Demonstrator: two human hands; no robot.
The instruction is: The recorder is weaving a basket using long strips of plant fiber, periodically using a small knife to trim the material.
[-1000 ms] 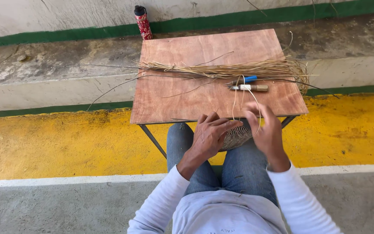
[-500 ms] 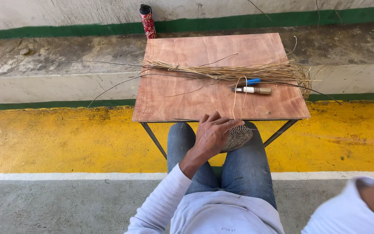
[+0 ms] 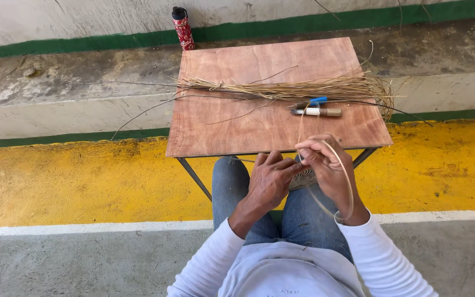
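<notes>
I sit at a small wooden table (image 3: 221,126) with my knees under its near edge. My left hand (image 3: 270,179) presses a small round woven piece (image 3: 305,179) against my lap, mostly hidden by both hands. My right hand (image 3: 325,165) pinches a thin pale straw strand (image 3: 348,184) that loops down around my wrist and up over the table. A bundle of dry straw (image 3: 303,88) lies across the table. Just in front of it lie a knife (image 3: 319,111) and a blue-handled tool (image 3: 315,102).
A red patterned bottle (image 3: 182,28) stands on the concrete ledge behind the table's far left corner. Loose strands trail off the table to the left and right. Yellow painted floor (image 3: 72,176) with a white line runs beneath me; a green stripe lines the wall.
My right hand swung out to the lower right, pulling the strand, and has come back to the woven piece beside my left hand. The left hand has stayed on the piece.
</notes>
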